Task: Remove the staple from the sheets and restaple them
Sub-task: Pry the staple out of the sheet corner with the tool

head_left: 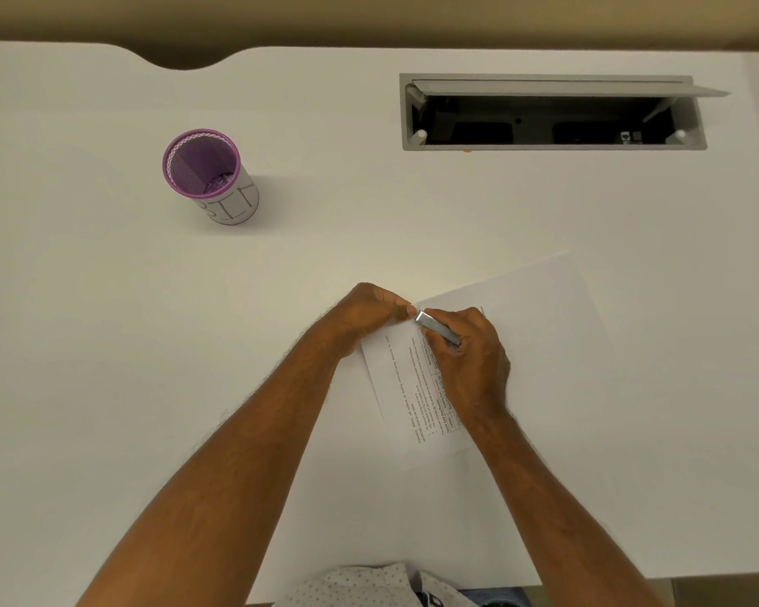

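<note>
Sheets [417, 387] lie on the table [106, 343], their near corner pinched flat under the left hand [369, 315]. Right hand [465, 361] is closed on a small metal tool [437, 329], tip at that corner. Prying should go gently and level, I judge, or the paper tears.

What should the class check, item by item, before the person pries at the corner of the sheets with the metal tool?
1. Sheets lie flat on the desk: ok.
2. Left hand pins the corner of the sheets: ok.
3. Right hand grips the metal tool: ok.
4. Tool tip meets the corner beside the left fingers: ok.
5. Staple visible and caught by the tip: cannot tell, too small and hidden.
6. Purple mesh cup stands upright, well away from the hands: ok.
</note>
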`<action>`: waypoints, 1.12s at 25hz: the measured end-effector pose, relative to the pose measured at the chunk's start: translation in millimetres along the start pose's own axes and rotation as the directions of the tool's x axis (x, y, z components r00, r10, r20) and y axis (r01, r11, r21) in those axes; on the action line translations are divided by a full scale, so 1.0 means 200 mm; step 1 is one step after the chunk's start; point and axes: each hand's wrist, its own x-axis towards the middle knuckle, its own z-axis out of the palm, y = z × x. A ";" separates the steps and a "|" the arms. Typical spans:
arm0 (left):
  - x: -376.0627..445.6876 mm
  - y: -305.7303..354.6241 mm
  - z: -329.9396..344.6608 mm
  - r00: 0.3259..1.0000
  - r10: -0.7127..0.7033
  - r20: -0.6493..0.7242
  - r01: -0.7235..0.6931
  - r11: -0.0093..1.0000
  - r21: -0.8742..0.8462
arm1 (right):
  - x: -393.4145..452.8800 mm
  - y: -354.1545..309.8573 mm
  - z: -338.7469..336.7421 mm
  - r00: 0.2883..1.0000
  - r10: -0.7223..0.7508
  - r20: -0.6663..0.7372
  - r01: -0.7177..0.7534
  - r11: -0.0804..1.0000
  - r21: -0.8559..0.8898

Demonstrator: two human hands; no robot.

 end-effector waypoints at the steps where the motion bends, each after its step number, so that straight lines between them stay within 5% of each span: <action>1: 0.00 0.00 0.00 1.000 0.001 0.000 -0.001 1.000 -0.002 | 0.00 0.00 0.00 1.000 0.023 0.012 -0.023 1.000 0.012; 13: -0.05 0.02 -0.02 0.999 0.016 0.046 -0.015 1.000 -0.023 | 0.13 0.00 -0.06 0.938 0.311 0.151 -0.340 0.907 0.249; 18: -0.05 0.03 -0.01 1.000 0.013 0.025 -0.012 1.000 -0.024 | 0.10 0.00 -0.09 0.952 0.246 0.182 -0.279 0.943 0.184; 24: -0.03 0.02 -0.01 1.000 0.005 0.031 -0.005 1.000 -0.002 | -0.01 0.01 -0.07 0.992 0.022 0.121 -0.027 0.999 0.037; 28: -0.02 0.02 -0.01 1.000 0.008 0.022 -0.008 1.000 -0.002 | 0.00 -0.01 -0.03 0.996 0.061 0.068 -0.063 0.998 0.028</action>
